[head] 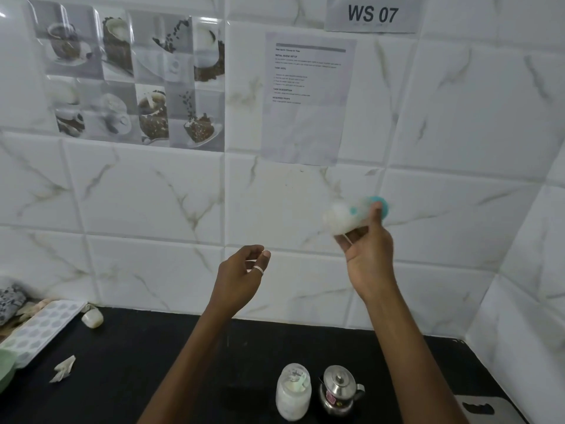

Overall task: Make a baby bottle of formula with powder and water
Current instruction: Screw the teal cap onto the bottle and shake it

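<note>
Evidently mixing, the right hand [368,249] grips the blurred baby bottle [351,215] sideways, high above the kettle [339,390]; the left hand [241,276] hangs loosely curled, empty.

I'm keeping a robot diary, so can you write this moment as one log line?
right hand: holds blurred baby bottle raised | left hand: empty, half-curled | counter: jar, steel kettle

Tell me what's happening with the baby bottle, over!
Right hand gripping blurred baby bottle, held up. Left hand empty, half curled. Nothing in the way.
</note>
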